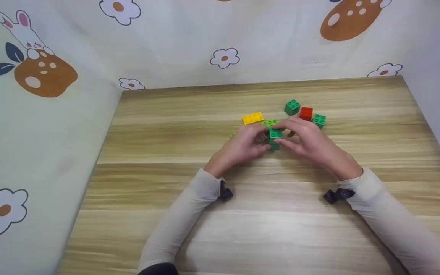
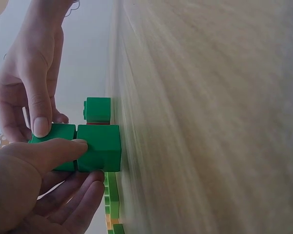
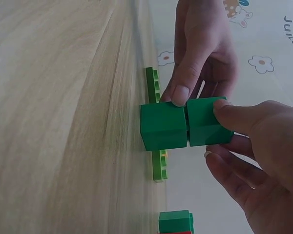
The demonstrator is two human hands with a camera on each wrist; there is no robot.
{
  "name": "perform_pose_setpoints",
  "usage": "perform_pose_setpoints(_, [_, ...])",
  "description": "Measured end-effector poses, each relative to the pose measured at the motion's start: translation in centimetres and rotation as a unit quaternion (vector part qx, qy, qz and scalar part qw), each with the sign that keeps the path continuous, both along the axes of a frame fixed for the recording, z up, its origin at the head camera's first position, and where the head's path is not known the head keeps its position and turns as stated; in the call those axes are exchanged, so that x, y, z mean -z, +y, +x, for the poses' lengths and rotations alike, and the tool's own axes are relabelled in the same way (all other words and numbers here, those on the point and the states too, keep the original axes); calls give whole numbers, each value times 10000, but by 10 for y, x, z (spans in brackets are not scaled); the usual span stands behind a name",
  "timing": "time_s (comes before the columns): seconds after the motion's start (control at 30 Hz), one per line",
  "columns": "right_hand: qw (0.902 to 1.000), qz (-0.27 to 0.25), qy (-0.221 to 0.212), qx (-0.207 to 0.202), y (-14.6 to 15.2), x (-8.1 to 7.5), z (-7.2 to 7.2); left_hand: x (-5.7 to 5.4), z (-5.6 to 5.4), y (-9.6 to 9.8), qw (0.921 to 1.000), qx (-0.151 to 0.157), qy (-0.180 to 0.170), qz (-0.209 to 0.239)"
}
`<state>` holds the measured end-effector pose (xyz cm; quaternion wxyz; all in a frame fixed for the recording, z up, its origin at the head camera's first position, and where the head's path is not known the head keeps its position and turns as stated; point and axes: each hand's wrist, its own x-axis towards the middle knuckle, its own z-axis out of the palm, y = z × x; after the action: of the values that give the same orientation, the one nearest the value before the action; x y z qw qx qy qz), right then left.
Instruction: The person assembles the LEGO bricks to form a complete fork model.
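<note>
Two square green toy bricks stand one above the other between my hands, with a thin dark seam between them. My left hand holds the lower green brick, its thumb at the side near the seam. The upper green brick, studs up, is pinched by my right hand; that thumb lies flat on the brick's near face. In the left wrist view, the lower brick's base is close to the wooden table. A light green studded plate lies just behind the stack, partly hidden by it and the hands.
A yellow brick lies behind my left hand. Beyond my right hand are a red brick and two green bricks, one farther back and one to the right. Another light green piece peeks out by my left hand.
</note>
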<state>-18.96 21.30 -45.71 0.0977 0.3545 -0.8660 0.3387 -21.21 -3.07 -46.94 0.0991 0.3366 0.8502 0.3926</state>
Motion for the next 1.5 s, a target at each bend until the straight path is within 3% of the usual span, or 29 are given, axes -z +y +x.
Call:
perform_pose_setpoints(0.5, [9994, -162, -295, 40, -2, 1, -2, 0, 0, -2, 10000, -33, -5, -51])
perform_pose_setpoints(0.87, [9992, -137, -364, 84, -1, 3, -2, 1, 1, -1, 9994, -132, 195, -243])
perform_pose_setpoints(1.27, [9945, -418, -936, 203, 5, 10, -8, 1, 0, -1, 9998, -129, -122, -123])
perform_pose_setpoints(1.5, [9952, -433, -867, 153, 3, 8, -6, 2, 0, -1, 9998, -116, -147, -92])
